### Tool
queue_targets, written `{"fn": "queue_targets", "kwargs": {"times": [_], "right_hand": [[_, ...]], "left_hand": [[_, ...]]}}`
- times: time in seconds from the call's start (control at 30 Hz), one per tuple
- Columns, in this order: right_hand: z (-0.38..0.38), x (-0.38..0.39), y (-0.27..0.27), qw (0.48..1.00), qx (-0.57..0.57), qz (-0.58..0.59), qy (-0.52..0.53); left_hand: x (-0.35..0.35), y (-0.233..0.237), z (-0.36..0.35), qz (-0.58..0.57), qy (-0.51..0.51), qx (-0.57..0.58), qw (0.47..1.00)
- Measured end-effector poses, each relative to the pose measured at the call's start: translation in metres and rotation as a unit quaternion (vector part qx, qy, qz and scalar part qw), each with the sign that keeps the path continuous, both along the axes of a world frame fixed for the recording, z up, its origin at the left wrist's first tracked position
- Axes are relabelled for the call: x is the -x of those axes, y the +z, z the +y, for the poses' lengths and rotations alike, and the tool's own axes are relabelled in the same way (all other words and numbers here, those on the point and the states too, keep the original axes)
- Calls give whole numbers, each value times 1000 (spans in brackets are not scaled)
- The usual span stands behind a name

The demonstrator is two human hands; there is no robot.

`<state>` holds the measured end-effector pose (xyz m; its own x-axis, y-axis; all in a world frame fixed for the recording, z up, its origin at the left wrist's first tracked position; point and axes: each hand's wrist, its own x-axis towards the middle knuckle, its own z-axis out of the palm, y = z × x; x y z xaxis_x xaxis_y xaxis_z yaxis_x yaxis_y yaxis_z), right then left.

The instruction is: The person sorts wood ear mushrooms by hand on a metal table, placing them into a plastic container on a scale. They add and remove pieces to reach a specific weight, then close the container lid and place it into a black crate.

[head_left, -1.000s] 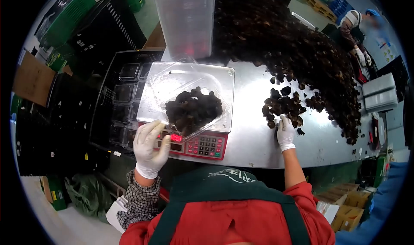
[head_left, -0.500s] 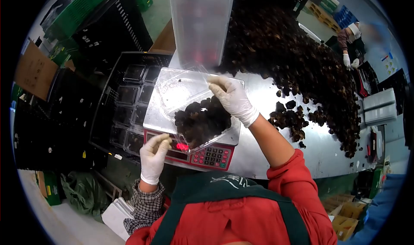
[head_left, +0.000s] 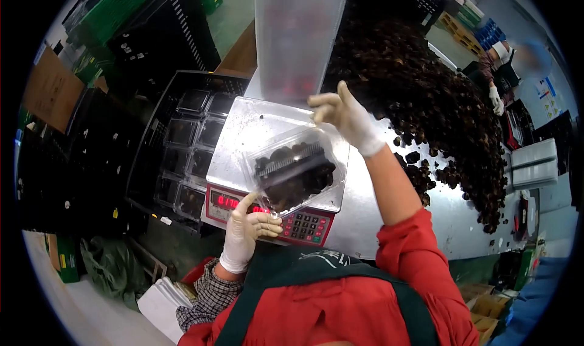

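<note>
our left hand [head_left: 242, 236] part-open, fingers at near corner of clear container [head_left: 313, 202] — container on scale [head_left: 249, 118], dark pieces [head_left: 322, 178] inside; we hold right hand [head_left: 348, 116] loosely open near far side.

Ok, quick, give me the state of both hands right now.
Left hand: thumb and fingers parted at the clear box's near edge; whether it grips cannot be told.
Right hand: open, raised, nothing visible in it.
</note>
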<state>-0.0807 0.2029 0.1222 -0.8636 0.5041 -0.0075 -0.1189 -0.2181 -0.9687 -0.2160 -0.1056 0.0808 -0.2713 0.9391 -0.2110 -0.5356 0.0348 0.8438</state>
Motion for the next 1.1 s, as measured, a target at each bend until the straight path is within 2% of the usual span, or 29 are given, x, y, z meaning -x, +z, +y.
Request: {"fn": "queue_targets", "kwargs": {"times": [0.03,0.07,0.1,0.13,0.17,0.2,0.23,0.27,0.33,0.47,0.6,0.73,0.8,0.87,0.93,1.0,1.03,1.07,1.1], "right_hand": [[-14,-11,16,985,-150,-84,-19],[-32,-25,25,940,-296,-165,-38],[-42,-41,17,886,-426,-182,-31],[-56,-53,13,866,-454,-205,-39],[-72,-63,10,868,-422,-257,-40],[-82,-68,5,879,-327,-347,-28],[-87,-70,-2,927,-158,-338,-32],[-90,-74,-2,925,-114,-360,-44],[-92,-82,3,951,-36,-303,-56],[-92,-100,-33,969,133,-206,-28],[-101,-94,-31,969,201,-136,-49],[-116,-71,-11,979,167,-104,-60],[-121,-54,4,981,141,-117,-57],[-126,-34,16,988,135,-68,-41],[-146,5,29,994,108,-22,-18],[-175,46,34,994,23,-111,3],[-190,60,34,993,15,-106,44],[-203,67,33,991,6,-102,82],[-211,63,36,991,-22,-77,108]], "left_hand": [[0,-1,-1,27,11,15,999],[0,-1,0,13,11,27,999],[1,-1,1,-1,11,39,999],[3,0,3,-13,13,50,999],[2,8,8,-9,13,90,996],[0,17,12,-3,19,129,992],[0,13,12,-14,11,128,992],[1,6,11,-24,5,129,991],[3,5,12,-34,-1,116,993],[4,1,17,1,-22,109,994],[10,2,19,18,-37,87,995],[24,2,10,39,29,25,999],[33,19,4,100,73,-15,992],[43,32,-5,118,147,-60,980],[46,31,-11,62,187,-156,968],[28,5,1,-28,199,-234,951],[32,6,2,-109,227,-218,943],[48,8,2,-131,291,-167,933],[69,9,1,-172,308,-163,921]]}}
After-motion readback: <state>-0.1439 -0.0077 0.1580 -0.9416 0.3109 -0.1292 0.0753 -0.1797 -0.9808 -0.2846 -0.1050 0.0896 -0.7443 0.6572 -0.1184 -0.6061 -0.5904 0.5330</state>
